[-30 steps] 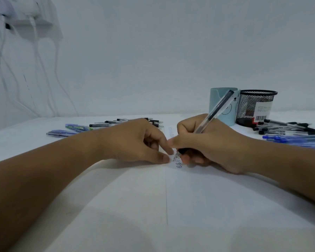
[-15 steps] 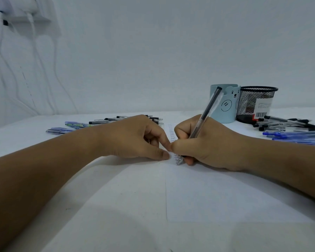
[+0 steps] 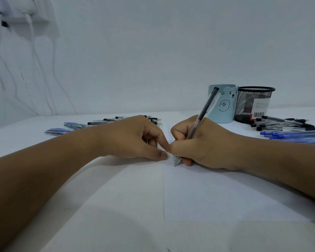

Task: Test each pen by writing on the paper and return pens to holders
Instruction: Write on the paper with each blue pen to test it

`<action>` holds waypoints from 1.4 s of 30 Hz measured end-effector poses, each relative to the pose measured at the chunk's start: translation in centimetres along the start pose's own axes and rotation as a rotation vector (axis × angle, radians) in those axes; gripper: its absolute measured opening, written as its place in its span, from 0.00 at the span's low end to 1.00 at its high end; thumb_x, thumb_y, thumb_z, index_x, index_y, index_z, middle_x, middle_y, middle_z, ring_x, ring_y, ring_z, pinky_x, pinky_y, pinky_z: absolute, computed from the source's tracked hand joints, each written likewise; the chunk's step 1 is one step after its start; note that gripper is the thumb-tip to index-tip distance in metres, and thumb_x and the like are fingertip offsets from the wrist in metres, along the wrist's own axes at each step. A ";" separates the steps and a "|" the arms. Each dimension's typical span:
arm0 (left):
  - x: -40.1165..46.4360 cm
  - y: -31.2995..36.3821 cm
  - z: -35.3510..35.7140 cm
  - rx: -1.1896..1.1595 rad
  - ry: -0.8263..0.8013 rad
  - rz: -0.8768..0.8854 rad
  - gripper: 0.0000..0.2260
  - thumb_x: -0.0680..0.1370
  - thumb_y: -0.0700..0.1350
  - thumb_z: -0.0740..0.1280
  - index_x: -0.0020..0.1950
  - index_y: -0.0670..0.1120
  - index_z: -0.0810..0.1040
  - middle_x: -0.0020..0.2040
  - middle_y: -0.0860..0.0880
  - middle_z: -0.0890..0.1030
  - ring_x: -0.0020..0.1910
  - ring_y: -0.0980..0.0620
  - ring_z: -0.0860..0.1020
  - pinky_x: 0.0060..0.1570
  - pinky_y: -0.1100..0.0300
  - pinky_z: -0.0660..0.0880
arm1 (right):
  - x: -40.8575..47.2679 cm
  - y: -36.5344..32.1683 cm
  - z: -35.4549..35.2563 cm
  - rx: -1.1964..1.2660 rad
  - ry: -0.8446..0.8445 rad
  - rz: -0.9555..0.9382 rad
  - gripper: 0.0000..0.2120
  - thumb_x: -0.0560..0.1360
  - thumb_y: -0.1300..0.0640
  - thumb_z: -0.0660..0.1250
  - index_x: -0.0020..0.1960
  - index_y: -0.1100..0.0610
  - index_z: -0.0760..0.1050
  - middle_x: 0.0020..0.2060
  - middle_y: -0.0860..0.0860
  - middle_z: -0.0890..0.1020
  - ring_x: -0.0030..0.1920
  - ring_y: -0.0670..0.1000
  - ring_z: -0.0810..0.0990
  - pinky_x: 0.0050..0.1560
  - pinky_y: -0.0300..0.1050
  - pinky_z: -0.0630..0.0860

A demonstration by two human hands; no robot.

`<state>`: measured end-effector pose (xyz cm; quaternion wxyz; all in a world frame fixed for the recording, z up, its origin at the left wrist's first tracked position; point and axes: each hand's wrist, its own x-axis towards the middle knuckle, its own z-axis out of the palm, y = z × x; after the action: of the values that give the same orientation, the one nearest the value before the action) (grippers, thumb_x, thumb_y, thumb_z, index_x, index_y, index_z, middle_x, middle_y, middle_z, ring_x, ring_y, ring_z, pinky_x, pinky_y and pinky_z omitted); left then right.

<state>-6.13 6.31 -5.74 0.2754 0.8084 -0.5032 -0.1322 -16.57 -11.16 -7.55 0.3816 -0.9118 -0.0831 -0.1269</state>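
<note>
My right hand (image 3: pixel 202 144) grips a clear pen with a black end (image 3: pixel 205 110), its tip down on the white paper (image 3: pixel 216 195) below a column of small written words. My left hand (image 3: pixel 135 139) rests on the paper's left edge, curled loosely, thumb and forefinger pressing the sheet beside the writing. A light blue bear-face holder (image 3: pixel 221 104) and a black mesh holder (image 3: pixel 253 104) stand behind my right hand. Loose pens lie in two groups: black and blue pens at the right (image 3: pixel 289 128), black and purple-blue pens at the left (image 3: pixel 91 124).
The white table (image 3: pixel 80 215) meets a white wall at the back. White cables (image 3: pixel 35 51) hang down the wall from a shelf at the upper left. My forearms cross the table from both lower corners.
The pen has tilted more upright and its tip has moved slightly down the paper as another mark appears. My left hand has stayed in place holding the sheet.
</note>
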 end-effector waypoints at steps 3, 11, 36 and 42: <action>0.0 0.1 0.0 0.002 0.002 -0.005 0.06 0.75 0.48 0.76 0.42 0.60 0.85 0.30 0.56 0.76 0.30 0.56 0.70 0.34 0.65 0.67 | -0.1 0.0 0.0 0.041 0.006 -0.007 0.15 0.64 0.49 0.67 0.28 0.55 0.65 0.24 0.50 0.78 0.29 0.52 0.70 0.33 0.45 0.68; 0.1 0.0 0.0 -0.001 0.007 -0.010 0.05 0.75 0.48 0.76 0.43 0.60 0.86 0.31 0.55 0.77 0.30 0.56 0.71 0.34 0.66 0.67 | 0.1 0.3 -0.1 0.016 0.000 -0.036 0.13 0.64 0.51 0.66 0.28 0.54 0.64 0.23 0.50 0.77 0.30 0.54 0.68 0.34 0.51 0.66; 0.0 0.1 -0.1 -0.017 -0.001 -0.012 0.06 0.75 0.48 0.76 0.43 0.60 0.85 0.32 0.54 0.78 0.31 0.56 0.71 0.34 0.68 0.68 | 0.2 0.6 -0.2 0.110 0.000 -0.062 0.15 0.66 0.55 0.66 0.27 0.54 0.61 0.20 0.48 0.71 0.27 0.52 0.71 0.31 0.41 0.66; 0.0 0.1 -0.1 -0.005 0.000 -0.015 0.04 0.75 0.47 0.76 0.44 0.57 0.86 0.31 0.55 0.77 0.30 0.57 0.71 0.33 0.68 0.67 | 0.3 0.5 -0.1 0.141 0.012 -0.071 0.20 0.71 0.65 0.66 0.27 0.54 0.60 0.20 0.49 0.69 0.26 0.52 0.70 0.28 0.40 0.66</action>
<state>-6.11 6.31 -5.62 0.2764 0.8114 -0.4968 -0.1357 -16.22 -11.58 -7.69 0.4406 -0.8784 -0.1217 -0.1397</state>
